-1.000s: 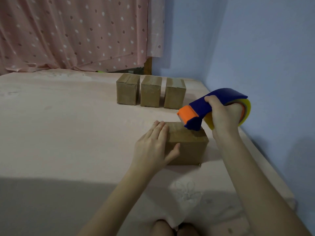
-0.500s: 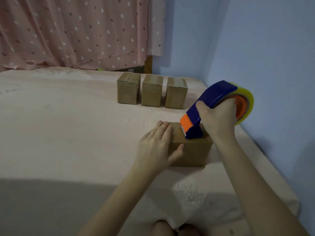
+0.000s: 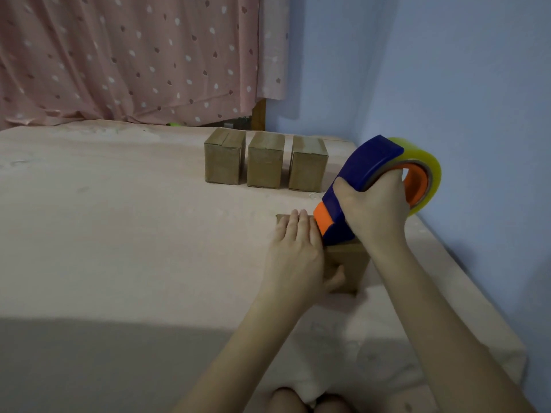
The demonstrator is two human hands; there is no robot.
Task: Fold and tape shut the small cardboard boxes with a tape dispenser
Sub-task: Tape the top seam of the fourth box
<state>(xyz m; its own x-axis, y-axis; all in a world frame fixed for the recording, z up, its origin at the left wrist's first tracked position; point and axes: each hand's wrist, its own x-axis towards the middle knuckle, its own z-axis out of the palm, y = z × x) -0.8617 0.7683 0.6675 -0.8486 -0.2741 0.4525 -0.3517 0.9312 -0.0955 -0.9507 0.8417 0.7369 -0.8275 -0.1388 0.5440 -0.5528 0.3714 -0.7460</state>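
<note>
**One head-worn camera looking down over the hands**

A single wide-angle view is looking forward and down from the person's head. It is sitting close above the left hand (image 3: 293,257) and right hand (image 3: 374,211), with both forearms reaching in from the bottom edge. It is facing across the pink bed surface (image 3: 119,234) toward the spotted curtain (image 3: 134,61) and the blue wall (image 3: 462,99) at the right.
</note>
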